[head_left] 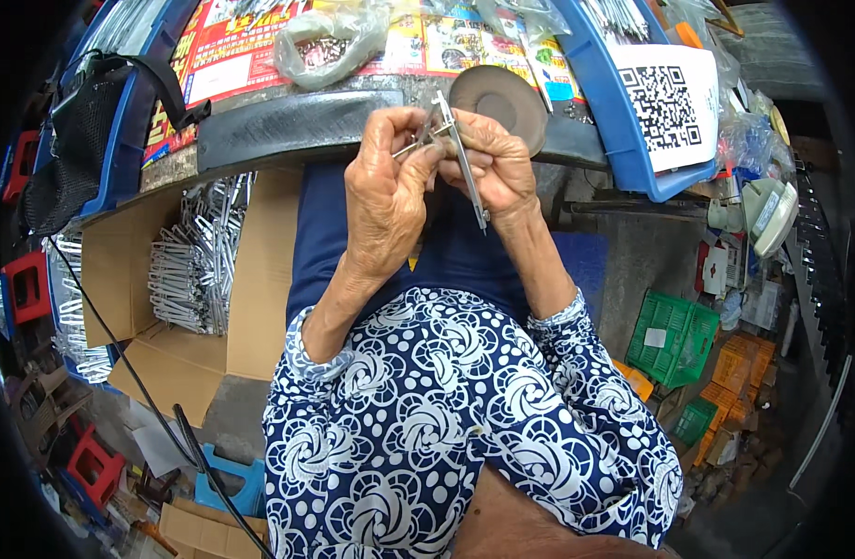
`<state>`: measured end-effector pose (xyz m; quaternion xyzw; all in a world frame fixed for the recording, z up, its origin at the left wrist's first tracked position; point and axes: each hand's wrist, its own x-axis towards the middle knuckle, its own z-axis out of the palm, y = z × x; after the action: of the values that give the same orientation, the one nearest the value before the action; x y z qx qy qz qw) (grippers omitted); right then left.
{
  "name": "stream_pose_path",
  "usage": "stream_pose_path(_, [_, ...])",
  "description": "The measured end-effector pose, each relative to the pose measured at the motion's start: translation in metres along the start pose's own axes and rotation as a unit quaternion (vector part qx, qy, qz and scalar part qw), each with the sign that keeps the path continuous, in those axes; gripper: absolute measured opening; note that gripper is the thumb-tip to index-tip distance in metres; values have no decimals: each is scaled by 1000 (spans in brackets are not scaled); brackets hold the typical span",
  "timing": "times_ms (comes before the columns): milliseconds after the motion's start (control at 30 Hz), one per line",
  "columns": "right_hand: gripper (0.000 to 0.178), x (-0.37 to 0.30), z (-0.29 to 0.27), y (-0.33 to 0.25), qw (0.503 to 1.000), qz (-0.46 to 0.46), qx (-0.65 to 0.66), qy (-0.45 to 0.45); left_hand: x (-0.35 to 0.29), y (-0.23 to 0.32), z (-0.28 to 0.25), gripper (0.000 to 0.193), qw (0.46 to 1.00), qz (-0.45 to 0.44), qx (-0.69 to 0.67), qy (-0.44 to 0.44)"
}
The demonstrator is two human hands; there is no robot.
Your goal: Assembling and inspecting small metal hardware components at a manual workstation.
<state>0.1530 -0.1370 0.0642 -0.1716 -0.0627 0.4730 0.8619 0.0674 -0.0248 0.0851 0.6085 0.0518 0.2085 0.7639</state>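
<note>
Both hands are raised close together in front of the bench edge. My right hand [502,168] is closed round a long, slim silvery metal bar [465,170], which stands tilted with its lower end free. My left hand [387,191] pinches at the upper part of the bar, its thumb and fingers closed on a small metal piece; its exact shape is partly hidden by the fingers. Just behind the right hand, a round brown dish-like disc [492,93] lies on the bench edge.
An open cardboard box [259,270] at the left holds many slim metal parts [192,265]. Blue bins [623,140] flank the bench. A clear plastic bag [306,61] lies on printed sheets. Green crates [672,337] stand at the right; a black cable [120,345] crosses the left.
</note>
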Motion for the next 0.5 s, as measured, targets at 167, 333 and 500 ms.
stream_pose_path(167, [25, 1, -4, 2, 1000, 1, -5, -9, -2, -5, -1, 15, 994, 45, 96, 1])
stream_pose_path(333, [24, -1, -4, 3, 999, -12, -50, 13, -3, -4, -2, 16, 970, 138, 201, 2])
stream_pose_path(500, [23, -1, -11, 4, 994, -28, -108, 7, -3, 1, -2, 19, 978, 87, 191, -3])
